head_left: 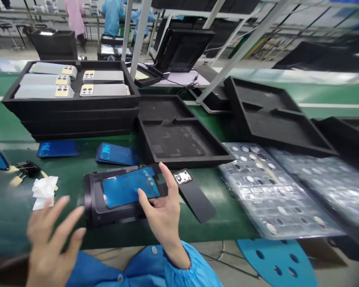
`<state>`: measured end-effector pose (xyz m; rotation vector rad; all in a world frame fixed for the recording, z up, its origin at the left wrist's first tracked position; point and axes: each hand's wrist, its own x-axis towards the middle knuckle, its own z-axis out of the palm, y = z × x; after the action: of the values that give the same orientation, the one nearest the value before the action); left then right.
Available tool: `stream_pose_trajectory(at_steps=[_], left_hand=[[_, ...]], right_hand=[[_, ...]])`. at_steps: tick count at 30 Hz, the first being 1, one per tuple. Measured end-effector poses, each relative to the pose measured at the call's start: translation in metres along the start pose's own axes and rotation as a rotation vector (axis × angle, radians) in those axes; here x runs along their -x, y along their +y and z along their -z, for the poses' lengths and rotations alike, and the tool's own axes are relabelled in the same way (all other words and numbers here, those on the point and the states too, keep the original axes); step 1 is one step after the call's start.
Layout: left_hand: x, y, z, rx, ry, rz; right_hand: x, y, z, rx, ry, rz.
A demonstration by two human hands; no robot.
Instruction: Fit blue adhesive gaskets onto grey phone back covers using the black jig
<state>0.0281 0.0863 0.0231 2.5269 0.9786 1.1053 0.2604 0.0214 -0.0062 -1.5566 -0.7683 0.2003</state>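
My right hand grips the right end of a blue film-covered phone back panel, with the thumb on its face and the index finger at its far edge. The panel lies tilted over a dark flat fixture; whether it touches the fixture I cannot tell. My left hand is raised at the lower left, slightly blurred, fingers spread and holding nothing. Right of the fixture lies a dark grey phone back cover with a silvery camera area. Behind the fixture are blue phone panels in two piles, one left and one right.
Crumpled white tissue and black binder clips lie at left. A black foam tray holds stacked pale phone covers. Other black trays stand behind. Clear plastic blister trays cover the right side. A blue stool stands below.
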Motion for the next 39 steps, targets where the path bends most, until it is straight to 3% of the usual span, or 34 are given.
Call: stream_pose_trajectory(at_steps=[2,4,7,12,19,25,30,34,39], left_hand=[[-0.004,0.005,-0.025,-0.052,-0.168,-0.188],[-0.009,0.010,-0.045,-0.070,-0.284,-0.253],[-0.014,0.015,-0.059,-0.088,-0.277,-0.230],[-0.014,0.012,-0.059,-0.031,-0.177,-0.097],[-0.011,0.011,-0.062,-0.003,-0.159,-0.075],[-0.017,0.011,-0.069,-0.099,-0.189,-0.096],[-0.018,0.007,-0.066,-0.205,-0.242,-0.185],[-0.018,0.008,-0.065,-0.221,-0.251,-0.165],[-0.017,0.010,-0.067,-0.229,-0.251,-0.202]], right_hand=[[0.003,0.002,0.002,0.008,-0.048,-0.004],[0.005,0.002,0.003,-0.016,-0.097,-0.005],[0.010,0.005,0.003,-0.036,-0.149,-0.017],[0.013,0.007,0.009,-0.029,-0.139,-0.026],[0.000,0.007,0.031,0.038,-0.022,-0.015],[-0.026,0.054,0.085,0.378,0.078,-0.072],[-0.029,0.106,0.132,0.529,-0.057,-0.163],[-0.020,0.128,0.148,0.588,-0.105,-0.244],[-0.019,0.129,0.151,0.604,-0.056,-0.294]])
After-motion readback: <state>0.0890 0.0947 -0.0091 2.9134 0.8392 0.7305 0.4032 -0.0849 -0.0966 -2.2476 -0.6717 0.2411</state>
